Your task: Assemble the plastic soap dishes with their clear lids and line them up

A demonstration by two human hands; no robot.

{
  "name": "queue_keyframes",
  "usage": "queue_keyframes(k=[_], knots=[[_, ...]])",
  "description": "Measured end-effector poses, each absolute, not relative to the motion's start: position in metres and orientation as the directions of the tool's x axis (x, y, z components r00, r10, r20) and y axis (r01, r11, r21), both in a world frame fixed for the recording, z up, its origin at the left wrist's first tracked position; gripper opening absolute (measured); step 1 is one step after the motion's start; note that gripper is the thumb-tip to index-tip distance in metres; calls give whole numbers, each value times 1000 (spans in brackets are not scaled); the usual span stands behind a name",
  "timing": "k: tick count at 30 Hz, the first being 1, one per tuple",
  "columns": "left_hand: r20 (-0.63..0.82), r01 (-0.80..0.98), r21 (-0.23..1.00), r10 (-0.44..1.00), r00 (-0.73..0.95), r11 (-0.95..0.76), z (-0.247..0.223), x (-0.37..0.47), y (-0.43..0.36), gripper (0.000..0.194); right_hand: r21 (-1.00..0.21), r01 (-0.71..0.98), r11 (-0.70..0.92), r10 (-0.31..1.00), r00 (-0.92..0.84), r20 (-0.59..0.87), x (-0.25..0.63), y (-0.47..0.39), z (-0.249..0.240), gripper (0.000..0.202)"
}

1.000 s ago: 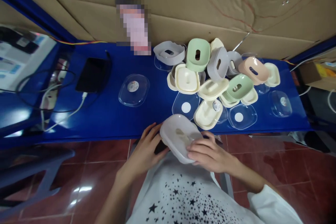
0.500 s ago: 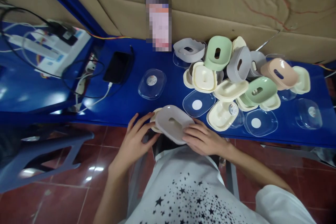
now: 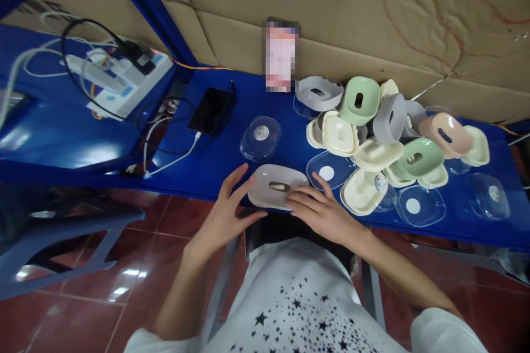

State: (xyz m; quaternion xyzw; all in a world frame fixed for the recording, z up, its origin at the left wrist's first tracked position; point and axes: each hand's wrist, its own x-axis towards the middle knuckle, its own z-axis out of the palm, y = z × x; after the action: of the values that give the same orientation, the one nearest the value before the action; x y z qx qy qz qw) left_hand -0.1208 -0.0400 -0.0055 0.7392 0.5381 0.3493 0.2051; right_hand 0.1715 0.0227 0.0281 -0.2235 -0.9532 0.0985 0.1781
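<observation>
A pale grey rounded plastic dish (image 3: 265,194) with a slot in its middle lies nearly level at the table's front edge. My left hand (image 3: 226,210) is open around its left end, thumb and fingers spread, fingertips close to the rim. My right hand (image 3: 321,207) rests its outstretched fingers on the dish's right end, with the index finger raised apart. Beyond my right hand lie a clear lid with a white round sticker (image 3: 317,161) and a cream dish (image 3: 356,198). What lies under the grey dish is hidden.
Grey, green, peach and cream box parts (image 3: 360,91) crowd the table's right side among clear lids. One clear lid (image 3: 260,149) lies farther left. A charging phone (image 3: 210,110), cables and a white power strip (image 3: 132,91) are at left. Cardboard (image 3: 331,16) lines the back.
The grey dish has gone from tilted in both hands to nearly level on the table edge. My left fingers have spread off it. The cream part beneath is now out of sight. The view has shifted.
</observation>
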Motion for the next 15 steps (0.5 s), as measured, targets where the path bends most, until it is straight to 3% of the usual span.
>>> queue_keyframes(k=[7,15], knots=[[359,674,503,840,407,-541,-1,-123,-33,76,-226,387,894,437,-864,249,168,26,22,35],[284,754,329,821,495,-568,-11,-132,-35,76,-231,399,887,446,-870,209,156,15,11,41]])
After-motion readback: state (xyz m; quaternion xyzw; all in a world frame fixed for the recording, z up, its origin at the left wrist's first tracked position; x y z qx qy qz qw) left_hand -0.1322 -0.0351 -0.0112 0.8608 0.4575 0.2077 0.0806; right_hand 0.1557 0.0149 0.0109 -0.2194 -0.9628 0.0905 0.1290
